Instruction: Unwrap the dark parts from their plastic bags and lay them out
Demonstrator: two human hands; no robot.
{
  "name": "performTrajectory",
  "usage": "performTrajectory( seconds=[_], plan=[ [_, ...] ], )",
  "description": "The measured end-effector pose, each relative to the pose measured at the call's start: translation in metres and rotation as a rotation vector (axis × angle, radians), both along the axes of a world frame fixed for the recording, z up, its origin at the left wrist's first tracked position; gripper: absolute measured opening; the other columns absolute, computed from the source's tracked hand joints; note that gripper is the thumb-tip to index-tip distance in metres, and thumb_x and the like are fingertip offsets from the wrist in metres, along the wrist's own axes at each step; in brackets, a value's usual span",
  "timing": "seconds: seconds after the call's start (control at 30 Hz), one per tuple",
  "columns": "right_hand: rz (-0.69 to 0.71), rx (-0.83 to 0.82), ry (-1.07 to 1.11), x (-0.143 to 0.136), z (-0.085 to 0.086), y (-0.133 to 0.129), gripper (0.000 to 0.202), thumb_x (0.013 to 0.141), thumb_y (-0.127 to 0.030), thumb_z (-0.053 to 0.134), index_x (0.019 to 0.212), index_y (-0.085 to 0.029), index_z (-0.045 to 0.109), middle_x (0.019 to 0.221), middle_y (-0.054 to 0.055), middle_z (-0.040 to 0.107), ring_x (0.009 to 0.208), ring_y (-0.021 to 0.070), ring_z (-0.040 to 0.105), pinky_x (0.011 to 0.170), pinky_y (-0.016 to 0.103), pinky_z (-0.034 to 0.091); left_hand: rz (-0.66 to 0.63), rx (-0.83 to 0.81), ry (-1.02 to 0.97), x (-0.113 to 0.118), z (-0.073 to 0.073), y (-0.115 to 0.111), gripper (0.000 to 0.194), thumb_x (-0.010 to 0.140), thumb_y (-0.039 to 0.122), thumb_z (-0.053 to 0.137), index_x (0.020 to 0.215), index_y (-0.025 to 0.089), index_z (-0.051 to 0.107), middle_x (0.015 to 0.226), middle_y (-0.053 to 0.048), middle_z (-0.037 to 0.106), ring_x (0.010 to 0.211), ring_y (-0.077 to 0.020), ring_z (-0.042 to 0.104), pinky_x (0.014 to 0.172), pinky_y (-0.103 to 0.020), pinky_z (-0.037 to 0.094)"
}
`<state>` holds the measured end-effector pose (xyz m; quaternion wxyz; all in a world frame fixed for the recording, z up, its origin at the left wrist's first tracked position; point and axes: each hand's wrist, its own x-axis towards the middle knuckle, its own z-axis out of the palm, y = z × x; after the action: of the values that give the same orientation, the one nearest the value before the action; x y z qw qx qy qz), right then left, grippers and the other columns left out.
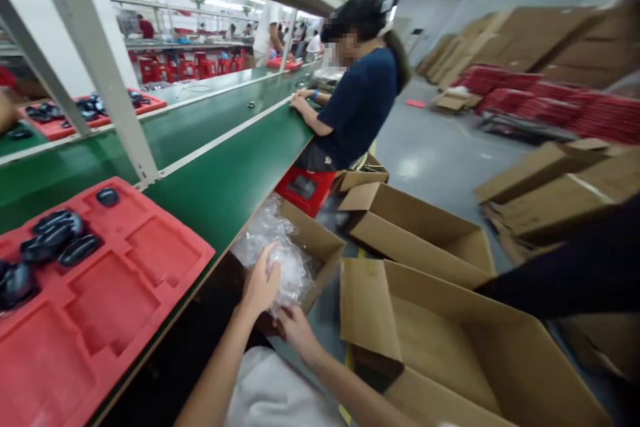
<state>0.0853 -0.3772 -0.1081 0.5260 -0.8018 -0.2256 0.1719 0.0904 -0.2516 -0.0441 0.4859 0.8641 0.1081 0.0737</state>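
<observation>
Crumpled clear plastic bags (287, 270) fill the near part of a cardboard box (320, 237) beside the workbench. My left hand (263, 280) lies against the bags, its fingers stretched forward and the thumb apart from them. Just below and to the right, my right hand (295, 328) has its fingers curled at the lower edge of the plastic and seems to pinch it. The exact contact of the right fingertips is partly hidden.
A red moulded tray (170, 233) with several black, shiny parts (55, 233) rests on the green bench (215, 180) to the left. Open cardboard boxes (435, 340) stand on the right. Ahead, a co-worker (360, 93) sits at the bench.
</observation>
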Motion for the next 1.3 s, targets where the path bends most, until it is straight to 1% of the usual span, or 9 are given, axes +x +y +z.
performTrajectory(
  seconds=[0.1, 0.17, 0.3, 0.4, 0.63, 0.8, 0.97, 1.13, 1.3],
  plan=[
    [-0.056, -0.065, 0.14, -0.02, -0.02, -0.024, 0.032, 0.091, -0.026, 0.054, 0.059, -0.02, 0.05, 0.046, -0.006, 0.045, 0.039, 0.0101, 0.041, 0.042, 0.022, 0.035, -0.104, 0.118, 0.144, 0.056, -0.034, -0.013, 0.047, 0.104, 0.023, 0.042, 0.151, 0.025, 0.05, 0.125, -0.011, 0.073, 0.112, -0.0229, 0.07, 0.102, -0.035, 0.051],
    [-0.07, -0.08, 0.193, -0.036, -0.028, -0.029, 0.024, 0.085, -0.023, 0.054, 0.061, -0.018, 0.051, 0.053, -0.004, 0.05, 0.052, 0.0118, 0.047, 0.052, 0.023, 0.039, -0.18, 0.181, 0.253, 0.074, -0.06, -0.017, 0.042, 0.104, 0.026, 0.049, 0.146, 0.022, 0.054, 0.13, -0.013, 0.07, 0.119, -0.0256, 0.067, 0.106, -0.044, 0.05],
    [-0.05, -0.11, 0.249, -0.047, -0.029, -0.03, 0.016, 0.081, -0.022, 0.054, 0.066, -0.017, 0.056, 0.062, -0.002, 0.053, 0.064, 0.0131, 0.048, 0.062, 0.026, 0.036, -0.315, 0.299, 0.468, 0.079, -0.103, -0.014, 0.041, 0.096, 0.036, 0.068, 0.132, 0.017, 0.063, 0.138, -0.013, 0.062, 0.123, -0.0291, 0.063, 0.104, -0.056, 0.053],
    [-0.033, -0.132, 0.277, -0.042, -0.027, -0.029, 0.015, 0.082, -0.02, 0.053, 0.068, -0.016, 0.058, 0.064, -0.002, 0.054, 0.066, 0.0127, 0.046, 0.063, 0.025, 0.035, -0.348, 0.364, 0.479, 0.078, -0.117, -0.009, 0.044, 0.097, 0.036, 0.068, 0.136, 0.018, 0.06, 0.147, -0.013, 0.056, 0.132, -0.0323, 0.056, 0.11, -0.059, 0.048],
    [0.047, -0.149, 0.216, -0.036, -0.022, -0.015, 0.019, 0.086, -0.02, 0.053, 0.069, -0.016, 0.061, 0.063, -0.002, 0.055, 0.062, 0.012, 0.045, 0.06, 0.024, 0.033, -0.266, 0.368, 0.31, 0.082, -0.114, -0.005, 0.074, 0.084, 0.028, 0.076, 0.153, 0.03, 0.05, 0.173, -0.014, 0.02, 0.153, -0.0443, 0.027, 0.123, -0.07, 0.016],
    [0.027, -0.123, 0.033, -0.026, -0.019, -0.016, 0.021, 0.092, -0.024, 0.051, 0.077, -0.017, 0.063, 0.071, 0.001, 0.063, 0.068, 0.0143, 0.053, 0.064, 0.024, 0.04, -0.034, 0.244, 0.133, 0.079, -0.109, 0.003, 0.06, 0.091, 0.021, 0.061, 0.15, 0.019, 0.052, 0.165, -0.021, 0.034, 0.149, -0.0402, 0.036, 0.124, -0.063, 0.022],
    [-0.001, -0.106, -0.221, 0.009, -0.017, -0.027, 0.026, 0.102, -0.03, 0.043, 0.092, -0.018, 0.065, 0.083, 0.007, 0.066, 0.075, 0.0183, 0.058, 0.073, 0.03, 0.048, 0.265, 0.017, -0.07, 0.084, -0.101, 0.014, 0.043, 0.094, 0.014, 0.051, 0.136, 0.016, 0.059, 0.146, -0.02, 0.054, 0.138, -0.0324, 0.051, 0.116, -0.05, 0.04],
    [0.247, -0.101, -0.376, 0.067, -0.028, -0.01, 0.013, 0.093, -0.024, 0.065, 0.1, -0.019, 0.074, 0.101, 0.01, 0.075, 0.093, 0.0219, 0.069, 0.089, 0.035, 0.055, 0.53, -0.243, -0.153, 0.084, -0.091, 0.034, 0.028, 0.098, 0.026, 0.059, 0.124, 0.015, 0.062, 0.127, -0.012, 0.065, 0.106, -0.0228, 0.067, 0.097, -0.045, 0.055],
    [0.044, -0.148, -0.501, 0.136, -0.048, 0.014, 0.028, 0.101, -0.039, 0.061, 0.104, -0.013, 0.069, 0.105, 0.009, 0.07, 0.092, 0.0184, 0.069, 0.084, 0.037, 0.058, 0.57, -0.473, -0.171, 0.041, -0.073, 0.046, 0.02, 0.093, 0.027, 0.056, 0.106, 0.015, 0.066, 0.106, -0.01, 0.071, 0.081, -0.0181, 0.069, 0.076, -0.034, 0.058]
  ],
)
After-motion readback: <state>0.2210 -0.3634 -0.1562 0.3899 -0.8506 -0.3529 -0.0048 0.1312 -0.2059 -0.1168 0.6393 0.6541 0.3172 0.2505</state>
